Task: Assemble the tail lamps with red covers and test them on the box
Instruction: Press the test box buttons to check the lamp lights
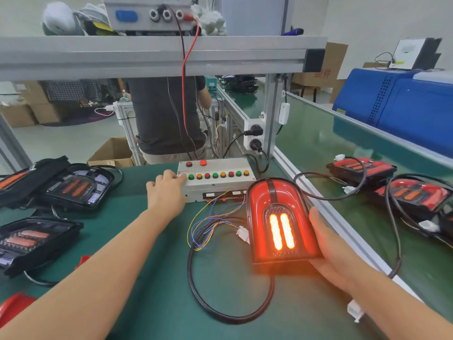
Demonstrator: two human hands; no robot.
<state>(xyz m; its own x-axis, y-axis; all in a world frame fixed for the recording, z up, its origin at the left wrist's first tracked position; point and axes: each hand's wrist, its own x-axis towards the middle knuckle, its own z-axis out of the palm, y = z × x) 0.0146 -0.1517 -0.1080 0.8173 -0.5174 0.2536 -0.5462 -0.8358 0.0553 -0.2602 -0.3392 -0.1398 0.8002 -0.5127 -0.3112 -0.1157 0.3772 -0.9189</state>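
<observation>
A red-covered tail lamp (279, 217) stands tilted up on the green mat, its two inner bars glowing orange. My right hand (328, 244) holds it from the right side and underneath. Its black cable (196, 285) loops across the mat toward the white test box (215, 185), which carries a row of red, green and yellow buttons. My left hand (166, 192) rests at the box's left end, fingertips on the leftmost button. Coloured wires (208, 224) run from the box's front to a white connector.
Lamp bodies without red covers (78, 185) (31, 239) lie at the left. Finished red lamps (360, 168) (416, 195) sit on the right conveyor behind an aluminium rail (343, 224). A red cover (12, 307) lies at bottom left. A person stands behind the bench, under an overhead shelf.
</observation>
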